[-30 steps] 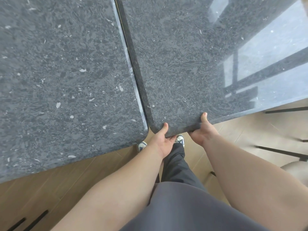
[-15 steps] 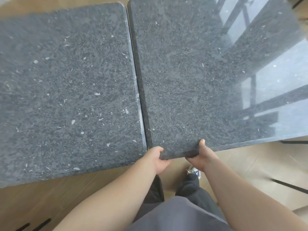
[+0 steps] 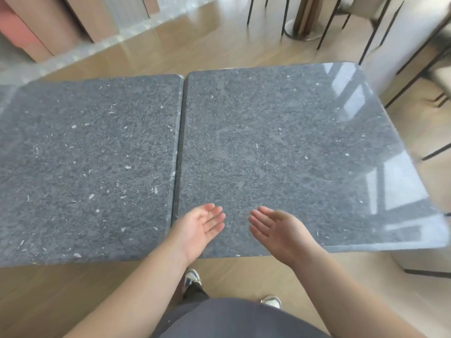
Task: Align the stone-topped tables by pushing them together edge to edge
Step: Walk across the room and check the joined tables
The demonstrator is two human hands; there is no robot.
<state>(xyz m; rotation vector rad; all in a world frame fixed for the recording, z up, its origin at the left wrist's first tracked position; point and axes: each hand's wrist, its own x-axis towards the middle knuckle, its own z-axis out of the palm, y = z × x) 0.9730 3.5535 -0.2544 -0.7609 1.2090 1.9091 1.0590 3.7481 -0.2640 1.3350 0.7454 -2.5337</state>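
Overhead, two dark grey stone-topped tables side by side on a light wood floor [image 3: 244, 276]. Left table [image 3: 85, 167] and right table [image 3: 280, 147] meet along their inner edges; a thin dark seam [image 3: 180, 152] runs between them from far end to near end. Tops speckled with pale flecks. Right table's far corner sits slightly farther back than the left one's; near edges also a little staggered. Window glare across the right table's right side.

Left hand [image 3: 200, 228] over the near part of the right table, just right of the seam, palm up, fingers straight and loosely together, holding nothing. Right hand [image 3: 275, 230] beside it, also palm up, fingers extended and relaxed, a bit blurred, holding nothing. Hands apart, fingertips pointing toward each other. Cannot tell whether either touches the stone.

Below: grey trousers [image 3: 231, 318], two pale shoes [image 3: 191, 278] on the floor near the table edge. Background: thin black chair legs [image 3: 324, 23], a round metal pedestal base [image 3: 302, 30], a pinkish blurred shape [image 3: 14, 23] far left.
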